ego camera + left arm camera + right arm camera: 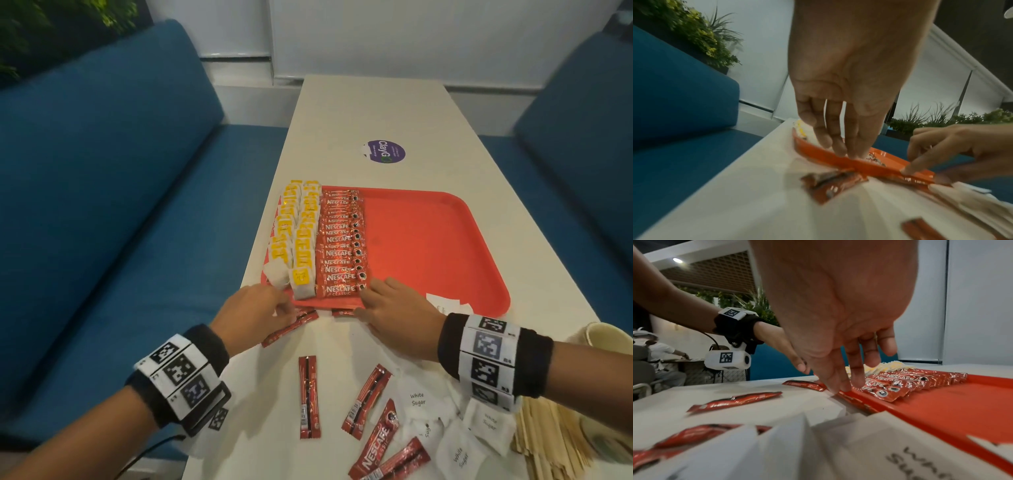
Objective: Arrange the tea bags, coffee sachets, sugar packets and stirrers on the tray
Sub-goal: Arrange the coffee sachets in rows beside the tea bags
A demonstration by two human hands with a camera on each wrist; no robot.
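Observation:
A red tray [428,246] lies on the white table. Along its left side run two rows of yellow-tagged tea bags [298,236] and one overlapping row of red coffee sachets [340,246]. My left hand [281,305] reaches down with straight fingers [844,151] onto the tray's near-left rim [818,151] and holds nothing. One loose sachet [291,327] lies just under it. My right hand [368,298] spans the near rim. Its fingertips [840,386] touch down beside the nearest sachet in the row [879,392]. Another sachet [342,312] lies against the rim by the thumb.
Several loose sachets [309,397] lie on the near table. White sugar packets [424,407] are heaped at the near right, one [442,301] on the tray's near edge. Wooden stirrers [548,442] and a paper cup [606,339] sit at the right. Blue sofas flank the table.

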